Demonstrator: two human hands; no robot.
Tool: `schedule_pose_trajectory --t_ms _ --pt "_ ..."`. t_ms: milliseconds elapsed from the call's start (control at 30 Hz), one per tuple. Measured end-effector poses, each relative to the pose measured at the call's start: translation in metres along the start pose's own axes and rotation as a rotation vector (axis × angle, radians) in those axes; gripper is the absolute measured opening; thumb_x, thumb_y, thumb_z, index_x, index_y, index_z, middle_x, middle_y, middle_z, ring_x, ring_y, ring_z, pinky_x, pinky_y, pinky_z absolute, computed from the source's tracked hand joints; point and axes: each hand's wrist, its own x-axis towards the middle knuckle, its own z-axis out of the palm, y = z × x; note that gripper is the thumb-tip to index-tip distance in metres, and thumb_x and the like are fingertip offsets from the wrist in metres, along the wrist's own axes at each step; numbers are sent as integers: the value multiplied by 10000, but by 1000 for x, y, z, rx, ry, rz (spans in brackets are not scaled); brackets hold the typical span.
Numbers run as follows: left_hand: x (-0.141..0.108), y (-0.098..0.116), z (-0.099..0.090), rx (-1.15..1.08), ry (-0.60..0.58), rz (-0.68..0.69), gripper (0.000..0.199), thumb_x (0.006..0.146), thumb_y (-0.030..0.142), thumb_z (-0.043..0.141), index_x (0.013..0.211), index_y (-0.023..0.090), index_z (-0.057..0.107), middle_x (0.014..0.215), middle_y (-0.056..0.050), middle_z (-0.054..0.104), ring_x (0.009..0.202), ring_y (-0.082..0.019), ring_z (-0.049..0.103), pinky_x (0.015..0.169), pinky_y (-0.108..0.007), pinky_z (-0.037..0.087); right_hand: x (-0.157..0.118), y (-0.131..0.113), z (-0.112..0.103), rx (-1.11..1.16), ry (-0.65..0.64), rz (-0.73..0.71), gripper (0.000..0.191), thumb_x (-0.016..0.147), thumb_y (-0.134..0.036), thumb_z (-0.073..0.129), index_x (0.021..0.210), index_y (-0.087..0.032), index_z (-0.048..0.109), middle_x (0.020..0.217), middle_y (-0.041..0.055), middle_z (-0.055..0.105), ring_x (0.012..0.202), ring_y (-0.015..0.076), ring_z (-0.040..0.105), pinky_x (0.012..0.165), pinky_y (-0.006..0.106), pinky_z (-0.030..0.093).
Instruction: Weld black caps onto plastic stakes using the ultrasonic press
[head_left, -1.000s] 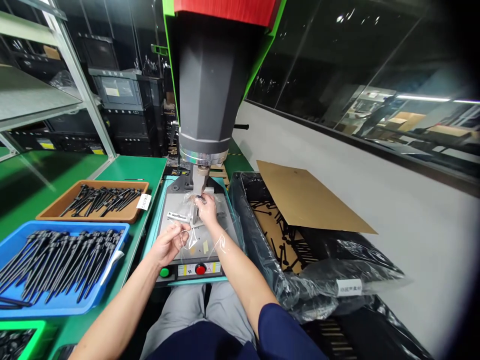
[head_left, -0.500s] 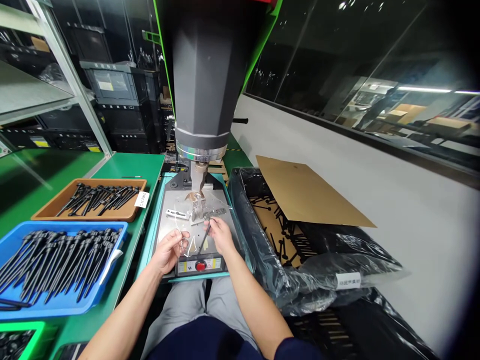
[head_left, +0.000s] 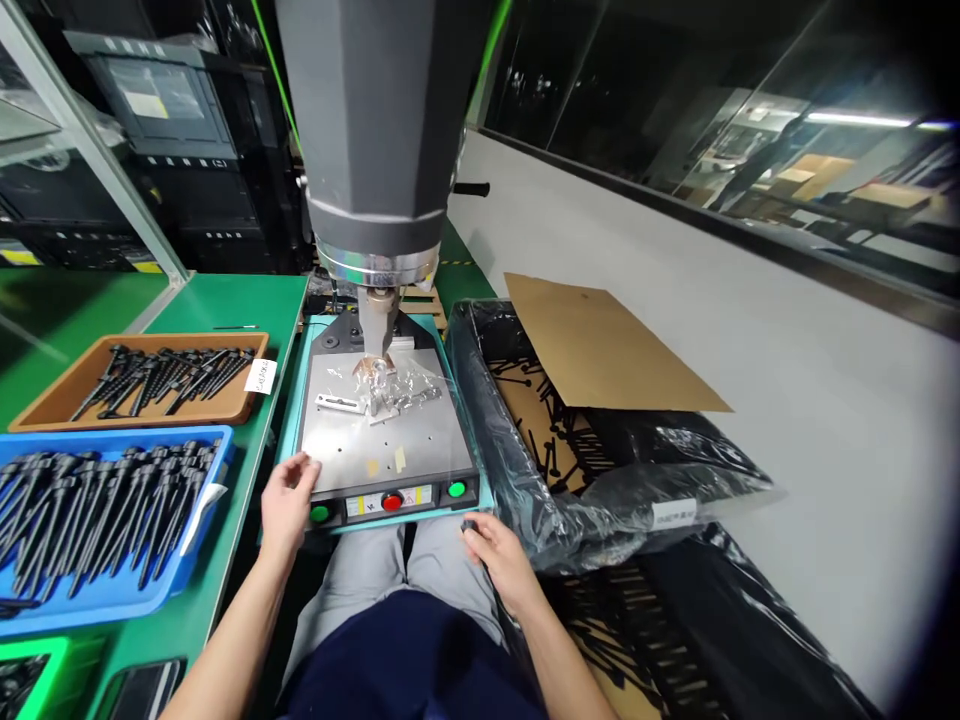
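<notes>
My left hand (head_left: 289,500) is beside the left front corner of the metal base plate (head_left: 352,440). Its thumb and fingers are apart, with nothing visible in them. My right hand (head_left: 504,562) is low, in front of the plate's right corner. A small dark end of a black headed rod (head_left: 469,525) shows between its thumb and fingers; the rest is hidden. On the plate, a small fixture (head_left: 379,385) wrapped in clear film stands under the machine's metal tip (head_left: 377,320). A slotted metal bar (head_left: 340,403) lies left of it.
At left, a brown tray (head_left: 142,416) and a blue tray (head_left: 112,612) hold many black rods. A film-lined box (head_left: 517,500) with more rods stands at right, partly under cardboard (head_left: 607,340). Green buttons (head_left: 457,489) and a red button (head_left: 391,502) line the base's front.
My hands have moved apart from above the plate, left to its corner and right toward me. The thin white loop has gone from my left hand. The view has shifted.
</notes>
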Motion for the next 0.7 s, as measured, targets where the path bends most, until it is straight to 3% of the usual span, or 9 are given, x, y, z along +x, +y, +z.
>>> schedule_pose_trajectory --t_ms 67,133,300,367,533,700 --pt "-10 8 -4 159 178 210 492 730 431 718 1138 170 625 1174 -108 636 1045 -227 624 938 -382 495 -2 -27 18 49 -60 -125 481 690 -425 805 1101 -211 676 987 76 713 873 226 676 765 352 538" --pt "-24 19 -3 183 134 373 407 773 400 684 1116 186 634 1184 -99 633 1069 -225 616 963 -386 486 3 -53 40 91 -129 -255 428 704 -395 801 1080 -222 689 974 61 720 909 221 672 869 388 522" --pt "-58 44 17 166 -461 514 280 821 341 666 1059 194 663 1121 -98 663 1015 -220 632 891 -371 517 21 -88 96 227 -308 -444 382 668 -339 840 1008 -246 693 931 27 721 898 201 671 890 382 529" --pt "-65 45 26 171 -575 539 304 818 335 679 1091 202 658 1150 -102 661 1031 -226 626 900 -378 508 23 -92 113 263 -358 -449 389 655 -346 850 996 -249 688 927 25 719 898 203 674 894 384 533" --pt "-70 38 33 155 -521 474 224 838 377 661 925 170 659 907 -67 697 802 -179 633 767 -314 502 23 -94 138 325 -397 -393 395 661 -359 843 990 -245 656 907 21 714 852 195 676 867 386 550" --pt "-72 39 14 204 -546 451 217 871 372 617 837 162 657 782 -40 686 702 -152 596 683 -270 466 19 -100 139 284 -434 -402 422 701 -356 820 1047 -257 601 980 34 717 890 194 681 857 373 557"
